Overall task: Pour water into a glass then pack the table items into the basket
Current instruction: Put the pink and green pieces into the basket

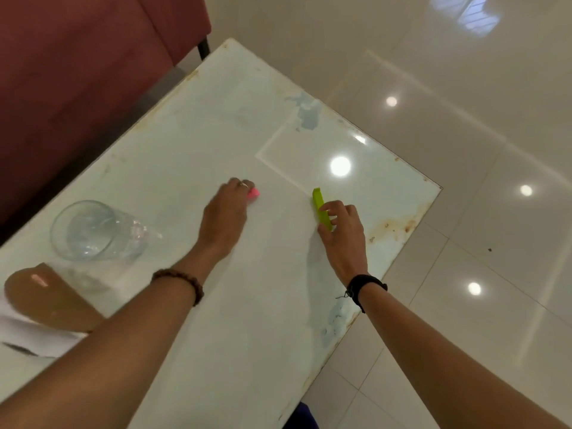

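Observation:
A clear glass [93,232] stands at the left of the white table [216,125]; whether it holds water is hard to tell. My left hand [224,216] lies over a small pink object [253,193], fingers curled on it, with only the pink tip showing. My right hand [342,233] pinches a long lime-green bar [320,207] that rests on the table near the right edge. No basket is in view.
A brown rounded thing [46,297] and white paper [28,335] lie at the near left. A dark red chair [77,72] stands beyond the table's left side. The table's right edge [411,239] is rusty, and glossy floor tiles [464,212] lie past it.

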Available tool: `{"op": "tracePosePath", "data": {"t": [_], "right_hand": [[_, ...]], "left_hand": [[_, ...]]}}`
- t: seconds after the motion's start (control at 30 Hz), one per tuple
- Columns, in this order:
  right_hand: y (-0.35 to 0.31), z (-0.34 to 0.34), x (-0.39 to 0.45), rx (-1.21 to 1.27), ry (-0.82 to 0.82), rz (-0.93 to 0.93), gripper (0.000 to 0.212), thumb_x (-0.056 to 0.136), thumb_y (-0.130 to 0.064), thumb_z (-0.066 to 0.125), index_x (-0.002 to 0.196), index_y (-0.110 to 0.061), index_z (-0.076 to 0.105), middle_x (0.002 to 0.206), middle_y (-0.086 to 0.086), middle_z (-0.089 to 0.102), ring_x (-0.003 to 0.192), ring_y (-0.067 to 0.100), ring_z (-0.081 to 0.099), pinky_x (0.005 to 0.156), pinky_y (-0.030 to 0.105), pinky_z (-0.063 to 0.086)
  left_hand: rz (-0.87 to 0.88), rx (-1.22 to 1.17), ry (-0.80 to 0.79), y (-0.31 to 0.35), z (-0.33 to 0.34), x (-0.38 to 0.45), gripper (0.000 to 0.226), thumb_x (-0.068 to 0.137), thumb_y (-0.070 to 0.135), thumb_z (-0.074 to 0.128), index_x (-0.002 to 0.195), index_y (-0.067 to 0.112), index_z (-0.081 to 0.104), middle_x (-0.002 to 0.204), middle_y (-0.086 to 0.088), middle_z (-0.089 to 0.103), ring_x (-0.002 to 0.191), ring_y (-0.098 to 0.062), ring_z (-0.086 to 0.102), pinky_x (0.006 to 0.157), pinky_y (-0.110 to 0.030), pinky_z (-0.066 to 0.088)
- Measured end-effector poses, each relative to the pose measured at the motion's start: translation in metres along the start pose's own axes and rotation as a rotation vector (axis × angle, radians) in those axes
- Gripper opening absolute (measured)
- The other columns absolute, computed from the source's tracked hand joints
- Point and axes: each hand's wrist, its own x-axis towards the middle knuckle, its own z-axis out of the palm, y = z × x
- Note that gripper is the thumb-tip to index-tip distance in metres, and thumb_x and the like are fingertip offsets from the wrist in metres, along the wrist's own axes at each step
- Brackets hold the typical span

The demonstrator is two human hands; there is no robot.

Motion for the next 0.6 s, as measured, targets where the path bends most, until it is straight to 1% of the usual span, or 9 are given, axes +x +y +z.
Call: {"op": "tracePosePath", "data": {"t": [0.07, 0.1, 0.17, 0.23, 0.3, 0.37, 0.43, 0.5, 0.6], "right_hand": [[-0.011, 0.008, -0.022, 0.056, -0.058, -0.026, 0.030, 0.086, 0.000, 0.055, 0.113, -0.013, 0.054, 0.109, 0.004, 0.053, 0.091, 0.013, 0.052, 0.068, 0.010, 0.041], [-0.017, 0.011, -0.035, 0.108, -0.069, -0.032, 0.029, 0.085, 0.000, 0.056, 0.111, -0.014, 0.054, 0.106, 0.002, 0.055, 0.089, 0.013, 0.053, 0.066, 0.007, 0.041], [-0.038, 0.021, -0.066, 0.228, -0.073, -0.035, 0.028, 0.083, -0.001, 0.059, 0.104, -0.019, 0.055, 0.101, -0.001, 0.058, 0.084, 0.011, 0.055, 0.066, 0.008, 0.043], [-0.065, 0.032, -0.102, 0.322, -0.077, -0.019, 0.027, 0.081, -0.004, 0.061, 0.098, -0.025, 0.055, 0.095, -0.007, 0.061, 0.081, 0.005, 0.058, 0.065, 0.009, 0.045], [-0.091, 0.044, -0.140, 0.412, -0.090, 0.006, 0.025, 0.080, -0.006, 0.063, 0.095, -0.025, 0.057, 0.091, -0.011, 0.063, 0.077, -0.001, 0.059, 0.063, 0.006, 0.045], [-0.121, 0.059, -0.181, 0.488, -0.143, 0.041, 0.023, 0.081, -0.008, 0.064, 0.095, -0.025, 0.058, 0.089, -0.010, 0.065, 0.075, -0.003, 0.060, 0.064, 0.008, 0.047], [-0.147, 0.075, -0.220, 0.544, -0.236, 0.068, 0.023, 0.082, -0.009, 0.064, 0.097, -0.025, 0.058, 0.092, -0.005, 0.067, 0.078, 0.002, 0.062, 0.070, 0.017, 0.051], [-0.175, 0.098, -0.264, 0.575, -0.358, 0.081, 0.023, 0.083, -0.009, 0.064, 0.100, -0.024, 0.058, 0.093, -0.004, 0.068, 0.080, 0.004, 0.064, 0.072, 0.023, 0.052], [-0.213, 0.140, -0.330, 0.640, -0.587, 0.115, 0.022, 0.084, -0.009, 0.063, 0.100, -0.024, 0.060, 0.090, -0.005, 0.071, 0.082, 0.005, 0.065, 0.068, 0.019, 0.050]], "left_hand": [[-0.017, -0.103, -0.012, 0.004, -0.003, -0.031, 0.023, 0.096, 0.021, 0.046, 0.114, 0.014, 0.059, 0.112, -0.009, 0.060, 0.108, -0.024, 0.055, 0.091, -0.041, 0.043], [-0.024, -0.161, -0.006, 0.008, -0.006, -0.046, 0.024, 0.096, 0.020, 0.047, 0.114, 0.014, 0.060, 0.111, -0.008, 0.060, 0.108, -0.023, 0.056, 0.091, -0.038, 0.043], [-0.079, -0.295, 0.031, 0.008, -0.021, -0.080, 0.024, 0.094, 0.017, 0.049, 0.115, 0.014, 0.061, 0.109, -0.006, 0.062, 0.104, -0.020, 0.059, 0.091, -0.031, 0.044], [-0.167, -0.430, 0.092, 0.004, -0.043, -0.118, 0.024, 0.092, 0.015, 0.054, 0.115, 0.017, 0.061, 0.108, -0.001, 0.063, 0.098, -0.015, 0.061, 0.086, -0.025, 0.047], [-0.277, -0.593, 0.175, -0.004, -0.071, -0.159, 0.025, 0.089, 0.014, 0.058, 0.112, 0.023, 0.062, 0.104, 0.006, 0.064, 0.092, -0.005, 0.062, 0.080, -0.018, 0.049], [-0.399, -0.749, 0.272, -0.020, -0.106, -0.206, 0.023, 0.088, 0.017, 0.060, 0.104, 0.034, 0.063, 0.099, 0.015, 0.065, 0.088, 0.002, 0.062, 0.073, -0.009, 0.049], [-0.493, -0.831, 0.355, -0.038, -0.137, -0.249, 0.028, 0.087, 0.016, 0.061, 0.096, 0.042, 0.061, 0.096, 0.017, 0.066, 0.087, 0.005, 0.062, 0.071, -0.007, 0.048], [-0.583, -0.877, 0.447, -0.065, -0.168, -0.299, 0.034, 0.086, 0.010, 0.062, 0.094, 0.043, 0.061, 0.096, 0.017, 0.067, 0.087, 0.006, 0.062, 0.071, -0.006, 0.048], [-0.684, -0.915, 0.574, -0.112, -0.208, -0.374, 0.034, 0.084, 0.005, 0.063, 0.098, 0.036, 0.065, 0.095, 0.015, 0.069, 0.086, 0.006, 0.063, 0.066, -0.003, 0.045]]}}
